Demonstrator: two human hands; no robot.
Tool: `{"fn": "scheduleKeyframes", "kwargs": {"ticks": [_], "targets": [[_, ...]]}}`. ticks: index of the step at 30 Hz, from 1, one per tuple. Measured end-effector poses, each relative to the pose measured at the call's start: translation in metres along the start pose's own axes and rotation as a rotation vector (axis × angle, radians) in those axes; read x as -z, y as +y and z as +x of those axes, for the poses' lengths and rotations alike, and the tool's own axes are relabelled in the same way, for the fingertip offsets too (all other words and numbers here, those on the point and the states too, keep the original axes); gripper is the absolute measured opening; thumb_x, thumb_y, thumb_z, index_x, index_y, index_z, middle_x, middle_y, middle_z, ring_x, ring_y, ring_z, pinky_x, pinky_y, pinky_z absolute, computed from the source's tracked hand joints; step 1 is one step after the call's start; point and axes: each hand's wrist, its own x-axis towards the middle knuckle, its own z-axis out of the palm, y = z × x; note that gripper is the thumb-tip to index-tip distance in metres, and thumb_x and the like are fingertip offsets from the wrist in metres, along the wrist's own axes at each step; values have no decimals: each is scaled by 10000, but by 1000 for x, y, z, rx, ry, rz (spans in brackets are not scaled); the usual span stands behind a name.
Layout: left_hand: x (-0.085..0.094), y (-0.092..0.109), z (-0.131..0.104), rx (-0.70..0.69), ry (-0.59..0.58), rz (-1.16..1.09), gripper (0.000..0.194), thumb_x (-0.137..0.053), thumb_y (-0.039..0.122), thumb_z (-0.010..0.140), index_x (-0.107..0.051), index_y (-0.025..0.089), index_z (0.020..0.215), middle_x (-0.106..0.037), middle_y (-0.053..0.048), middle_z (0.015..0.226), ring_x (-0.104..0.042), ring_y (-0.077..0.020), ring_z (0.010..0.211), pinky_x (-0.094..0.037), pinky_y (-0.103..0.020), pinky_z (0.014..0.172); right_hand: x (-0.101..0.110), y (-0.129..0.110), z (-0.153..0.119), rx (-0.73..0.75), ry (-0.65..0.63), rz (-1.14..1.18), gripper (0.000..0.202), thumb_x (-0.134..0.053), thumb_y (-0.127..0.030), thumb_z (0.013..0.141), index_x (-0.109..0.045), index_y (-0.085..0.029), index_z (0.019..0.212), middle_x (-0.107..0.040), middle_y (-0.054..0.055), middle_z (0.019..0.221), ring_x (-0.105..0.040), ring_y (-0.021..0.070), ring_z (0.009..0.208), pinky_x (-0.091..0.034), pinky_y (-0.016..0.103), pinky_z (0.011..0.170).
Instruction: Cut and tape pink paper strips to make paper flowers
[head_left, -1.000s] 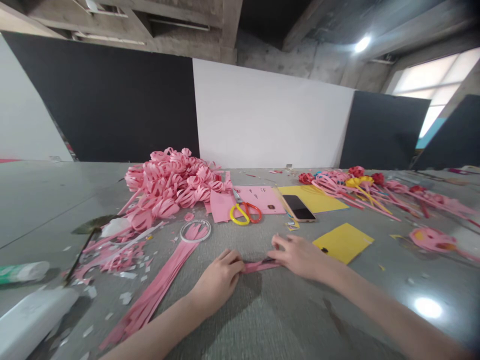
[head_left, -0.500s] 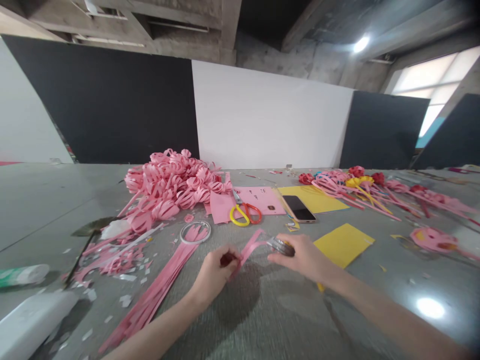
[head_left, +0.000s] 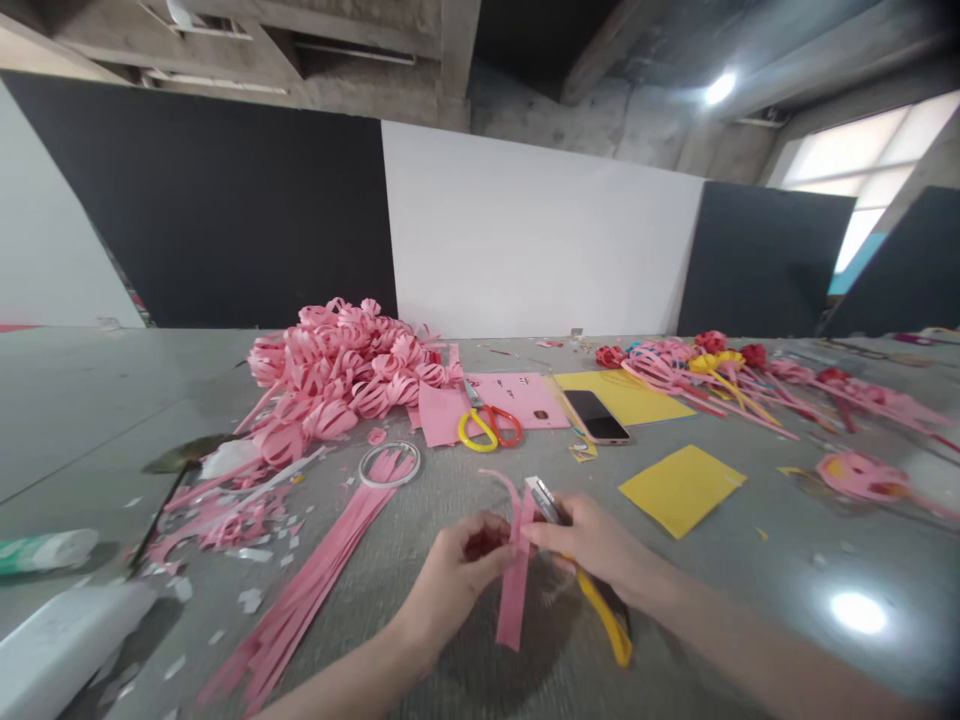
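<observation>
My left hand (head_left: 469,565) is closed, pinching a pink paper strip (head_left: 514,600) between thumb and fingers. One end of the strip hangs below the fingertips, and a thin end curls up and away. Wrapped in my right hand (head_left: 589,535) is a plier-like tool (head_left: 546,498) with a silver head and a yellow handle (head_left: 611,625); its exact kind is unclear. The right thumb touches the strip beside the left fingertips. To the left lies a bundle of pink paper strips (head_left: 322,585), its top under a roll of tape (head_left: 390,465).
Beyond the hands, yellow-and-red-handled scissors (head_left: 480,428) rest on pink paper (head_left: 439,415), beside a phone (head_left: 598,415). A heap of pink paper loops (head_left: 345,370) stands at back left. Yellow paper (head_left: 682,490) lies right. Paper flowers (head_left: 712,365) are farther right; scraps (head_left: 251,600) litter the left.
Both hands have come closer together and toward me. The tool has turned upward, showing its yellow handle. The strip now hangs down between the hands.
</observation>
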Motion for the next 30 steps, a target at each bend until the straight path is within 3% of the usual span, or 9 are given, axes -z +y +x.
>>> {"fn": "scheduleKeyframes", "kwargs": {"ticks": [5,13,18,22,27,30], "targets": [[1,5,-1,56,33,-95,119,-563,241,702,-579,129,664,-557,9,638,-471,-97,635,-324,-190,609,-4,0,-2,45,-92,52,141,-515,-282,731,-472,-167,661,-340,-87,415,-306,39,353,-212,160,361],[2,4,-1,135,2,-334,153,-609,270,669,-574,135,732,-538,2,713,-470,-89,651,-339,-192,616,-3,-4,-3,8,-55,131,148,-526,-290,716,-454,-172,663,-333,-86,452,-313,39,374,-228,157,365],[4,10,0,55,-6,-99,96,-585,179,637,-566,136,721,-535,11,683,-476,-102,655,-333,-197,602,-4,-2,-3,-1,-13,145,181,-517,-327,725,-438,-181,653,-332,-82,463,-307,42,371,-228,168,363],[16,7,8,-13,62,133,57,-516,140,628,-544,135,678,-502,26,606,-459,-100,584,-330,-200,558,3,-1,4,29,141,62,241,-488,-418,738,-456,-181,707,-354,-75,482,-332,52,375,-256,179,376],[28,-1,16,-102,48,489,144,-449,110,625,-565,155,698,-554,14,625,-495,-110,590,-355,-198,556,25,0,15,92,414,-189,307,-459,-493,739,-439,-187,757,-340,-85,446,-379,86,381,-301,200,401],[27,-7,15,-150,10,630,213,-431,86,636,-570,177,769,-600,10,667,-535,-114,616,-376,-193,577,32,-2,16,198,481,-435,276,-498,-453,725,-478,-182,776,-427,-54,499,-430,107,446,-328,216,448]]}}
